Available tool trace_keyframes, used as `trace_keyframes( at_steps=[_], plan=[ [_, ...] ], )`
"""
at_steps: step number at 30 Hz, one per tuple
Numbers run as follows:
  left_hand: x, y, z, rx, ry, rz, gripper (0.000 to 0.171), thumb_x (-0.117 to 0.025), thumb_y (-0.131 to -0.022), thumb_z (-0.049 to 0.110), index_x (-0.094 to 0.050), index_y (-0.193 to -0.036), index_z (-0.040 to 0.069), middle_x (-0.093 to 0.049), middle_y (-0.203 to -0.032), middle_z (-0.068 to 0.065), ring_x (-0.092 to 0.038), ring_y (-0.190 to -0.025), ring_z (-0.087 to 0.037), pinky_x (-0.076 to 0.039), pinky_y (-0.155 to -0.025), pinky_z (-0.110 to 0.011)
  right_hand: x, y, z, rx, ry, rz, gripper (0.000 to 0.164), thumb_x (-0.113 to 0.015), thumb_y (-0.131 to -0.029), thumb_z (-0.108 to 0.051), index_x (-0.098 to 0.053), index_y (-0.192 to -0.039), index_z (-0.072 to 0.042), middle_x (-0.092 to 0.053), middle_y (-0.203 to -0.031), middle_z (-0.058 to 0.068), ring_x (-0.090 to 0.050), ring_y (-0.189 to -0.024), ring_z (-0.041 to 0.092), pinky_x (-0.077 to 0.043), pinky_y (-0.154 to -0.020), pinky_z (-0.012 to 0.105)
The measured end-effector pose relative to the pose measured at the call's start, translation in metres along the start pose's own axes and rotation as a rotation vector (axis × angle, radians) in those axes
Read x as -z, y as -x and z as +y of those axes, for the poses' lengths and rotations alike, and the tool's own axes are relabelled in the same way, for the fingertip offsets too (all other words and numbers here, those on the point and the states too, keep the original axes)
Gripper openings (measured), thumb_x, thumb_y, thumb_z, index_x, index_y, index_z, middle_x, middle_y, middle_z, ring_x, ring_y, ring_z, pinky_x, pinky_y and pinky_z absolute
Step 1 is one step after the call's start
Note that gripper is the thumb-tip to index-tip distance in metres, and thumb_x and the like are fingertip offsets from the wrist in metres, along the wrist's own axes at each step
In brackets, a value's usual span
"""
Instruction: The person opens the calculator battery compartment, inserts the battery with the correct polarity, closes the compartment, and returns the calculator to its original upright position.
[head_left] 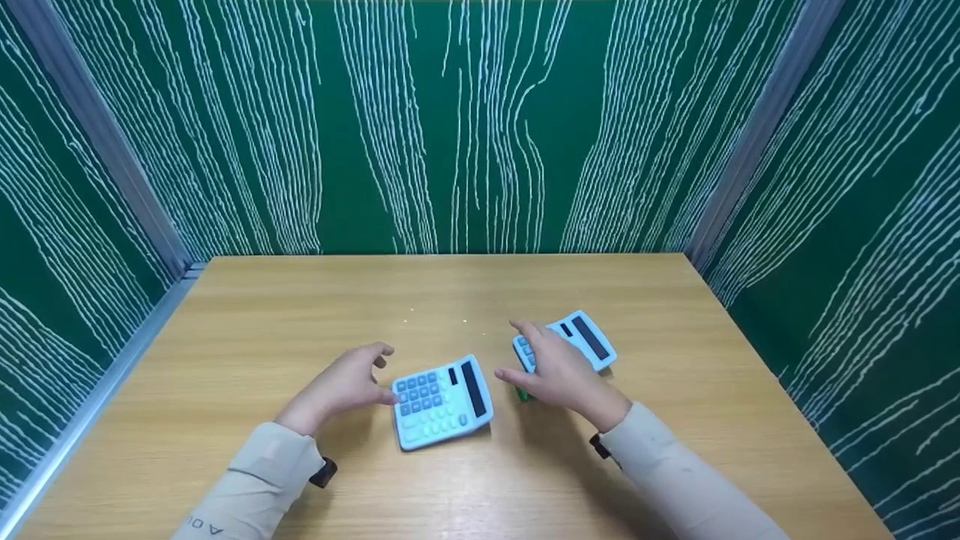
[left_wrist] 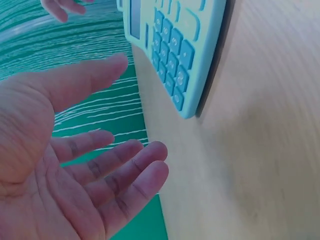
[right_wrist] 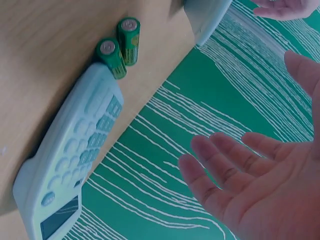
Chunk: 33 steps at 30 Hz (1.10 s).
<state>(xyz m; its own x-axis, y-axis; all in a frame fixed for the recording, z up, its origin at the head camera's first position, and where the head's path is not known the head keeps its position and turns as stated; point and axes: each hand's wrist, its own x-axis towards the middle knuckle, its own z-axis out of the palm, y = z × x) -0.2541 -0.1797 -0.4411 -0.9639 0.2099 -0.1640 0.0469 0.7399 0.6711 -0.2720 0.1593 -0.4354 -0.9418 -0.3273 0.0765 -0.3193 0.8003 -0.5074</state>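
Observation:
Two light blue calculators lie on the table with their displays to the right. My left hand (head_left: 346, 387) is beside the left calculator (head_left: 429, 431), thumb near its left edge; in the left wrist view its fingers (left_wrist: 137, 175) are loosely extended and grip nothing. My right hand (head_left: 561, 369) hovers over the right calculator (head_left: 600, 352), hiding part of its keys from the head view. The right wrist view shows the fingers (right_wrist: 220, 175) spread and holding nothing. Two green batteries (right_wrist: 129, 42) stand upright, side by side, at that calculator's lower end, mostly covered by my hand in the head view.
The wooden table (head_left: 300, 300) meets green panels with white wavy lines (head_left: 465, 150) at the back and sides. Grey metal posts (head_left: 742, 150) stand at the corners. A few tiny pale specks (head_left: 465, 321) lie on the wood behind the calculators.

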Motion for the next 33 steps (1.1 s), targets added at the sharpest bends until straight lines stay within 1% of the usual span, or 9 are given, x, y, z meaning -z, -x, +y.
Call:
trace_keyframes(
  at_steps=[4, 9, 12, 15, 19, 22, 24, 27, 33],
  plan=[
    [-0.002, -0.002, -0.004, 0.024, 0.056, 0.009, 0.076, -0.09, -0.087, 0.01, -0.054, -0.154, 0.001, -0.064, -0.145, -0.024, -0.069, -0.12, -0.038, -0.057, -0.109, -0.058, -0.007, -0.001, -0.003, -0.017, -0.011, -0.004, 0.085, -0.081, -0.098, -0.047, -0.043, -0.165, -0.011, -0.054, -0.163, 0.017, -0.052, -0.152, 0.036, -0.046, -0.125, 0.056],
    [-0.003, -0.003, -0.009, 0.05, 0.046, 0.025, 0.073, -0.091, -0.085, 0.011, -0.057, -0.148, -0.002, -0.069, -0.132, -0.022, -0.068, -0.119, -0.038, -0.056, -0.106, -0.056, -0.014, -0.003, -0.006, -0.057, -0.049, -0.007, 0.083, -0.082, -0.098, -0.043, -0.044, -0.164, -0.011, -0.06, -0.157, 0.016, -0.059, -0.144, 0.033, -0.052, -0.12, 0.054],
    [-0.004, -0.003, -0.011, 0.073, 0.054, 0.031, 0.073, -0.093, -0.084, 0.012, -0.058, -0.145, -0.004, -0.071, -0.126, -0.02, -0.069, -0.111, -0.034, -0.059, -0.099, -0.051, -0.019, -0.003, -0.008, -0.08, -0.067, -0.012, 0.08, -0.082, -0.098, -0.039, -0.045, -0.163, -0.009, -0.063, -0.152, 0.018, -0.063, -0.14, 0.033, -0.054, -0.116, 0.053],
    [-0.006, -0.002, -0.013, 0.107, 0.093, 0.036, 0.073, -0.093, -0.084, 0.012, -0.058, -0.145, -0.005, -0.07, -0.122, -0.018, -0.069, -0.104, -0.029, -0.062, -0.09, -0.043, -0.023, -0.004, -0.009, -0.102, -0.076, -0.02, 0.077, -0.082, -0.098, -0.037, -0.048, -0.161, -0.008, -0.066, -0.148, 0.02, -0.066, -0.135, 0.033, -0.057, -0.113, 0.053],
    [-0.01, -0.001, -0.014, 0.157, 0.171, 0.019, 0.073, -0.092, -0.085, 0.008, -0.055, -0.146, -0.007, -0.068, -0.12, -0.019, -0.07, -0.095, -0.027, -0.064, -0.08, -0.036, -0.026, -0.007, -0.01, -0.123, -0.087, -0.039, 0.073, -0.081, -0.099, -0.037, -0.05, -0.159, -0.008, -0.071, -0.133, 0.018, -0.069, -0.11, 0.027, -0.062, -0.096, 0.045],
    [-0.013, 0.0, -0.015, 0.189, 0.216, -0.001, 0.075, -0.091, -0.085, 0.007, -0.052, -0.148, -0.007, -0.066, -0.122, -0.02, -0.071, -0.091, -0.027, -0.065, -0.077, -0.035, -0.029, -0.009, -0.01, -0.133, -0.127, -0.064, 0.07, -0.081, -0.099, -0.036, -0.053, -0.157, -0.007, -0.072, -0.114, 0.012, -0.064, -0.091, 0.021, -0.058, -0.08, 0.037],
    [-0.015, 0.001, -0.016, 0.201, 0.225, -0.005, 0.078, -0.091, -0.085, 0.008, -0.051, -0.15, -0.007, -0.065, -0.123, -0.02, -0.072, -0.09, -0.027, -0.066, -0.076, -0.035, -0.032, -0.01, -0.009, -0.128, -0.163, -0.078, 0.067, -0.081, -0.1, -0.034, -0.054, -0.154, -0.005, -0.071, -0.104, 0.009, -0.063, -0.085, 0.02, -0.055, -0.075, 0.035],
    [-0.019, 0.001, -0.017, 0.212, 0.245, -0.011, 0.082, -0.091, -0.085, 0.007, -0.048, -0.152, -0.008, -0.064, -0.126, -0.02, -0.07, -0.089, -0.027, -0.066, -0.073, -0.034, -0.036, -0.012, -0.008, -0.113, -0.209, -0.09, 0.064, -0.081, -0.1, -0.03, -0.056, -0.151, -0.001, -0.068, -0.096, 0.006, -0.062, -0.08, 0.019, -0.053, -0.071, 0.033],
    [-0.025, 0.0, -0.016, 0.24, 0.272, -0.004, 0.086, -0.092, -0.084, 0.008, -0.046, -0.154, -0.009, -0.061, -0.131, -0.021, -0.069, -0.084, -0.025, -0.066, -0.072, -0.033, -0.043, -0.014, -0.009, -0.13, -0.282, -0.135, 0.059, -0.079, -0.101, -0.026, -0.057, -0.149, -0.001, -0.069, -0.1, 0.009, -0.063, -0.082, 0.019, -0.054, -0.071, 0.031]
  ],
)
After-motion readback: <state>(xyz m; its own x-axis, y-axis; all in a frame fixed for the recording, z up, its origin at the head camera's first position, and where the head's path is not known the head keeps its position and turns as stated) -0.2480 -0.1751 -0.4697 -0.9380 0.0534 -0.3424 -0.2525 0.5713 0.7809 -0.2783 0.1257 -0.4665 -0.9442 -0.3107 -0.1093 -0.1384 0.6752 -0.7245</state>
